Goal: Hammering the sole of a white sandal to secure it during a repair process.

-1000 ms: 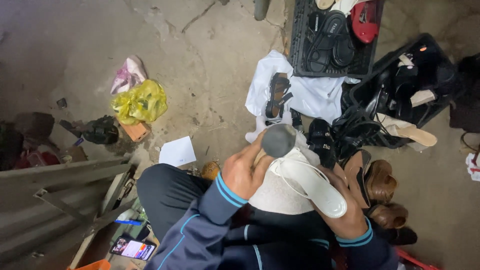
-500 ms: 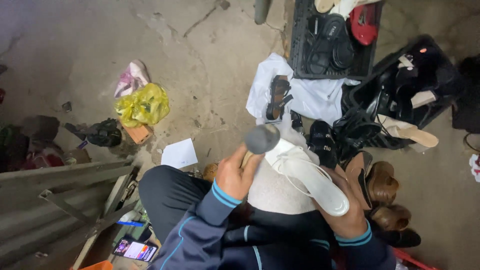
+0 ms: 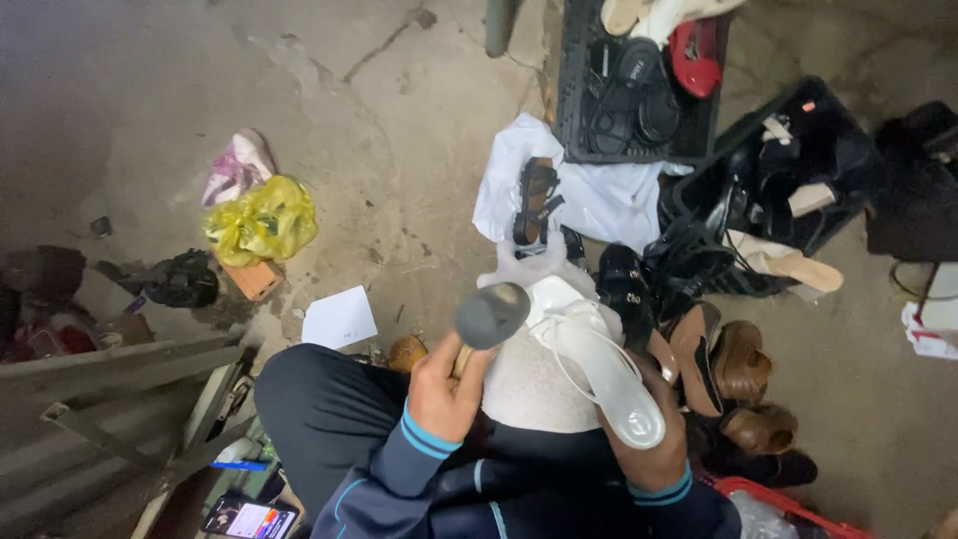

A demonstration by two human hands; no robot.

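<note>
My left hand (image 3: 446, 391) grips the wooden handle of a hammer whose grey head (image 3: 491, 314) is raised over my lap. In my right hand (image 3: 654, 444) I hold a white strappy sandal (image 3: 599, 364), sole up, resting on a whitish rounded block (image 3: 534, 384) on my knees. The hammer head hangs just left of the sandal's heel end. My dark trousers and blue-cuffed sleeves fill the bottom of the view.
Brown shoes (image 3: 738, 364) and black sandals (image 3: 624, 284) lie right of my lap. A black crate (image 3: 639, 90) of footwear, a black bag (image 3: 788, 170), a white cloth (image 3: 599, 195), a yellow plastic bag (image 3: 261, 222), a white paper (image 3: 339, 317) and a phone (image 3: 249, 519) surround me.
The hammer head has moved left and slightly down, away from the sandal's heel. The sandal stays in my right hand on the block.
</note>
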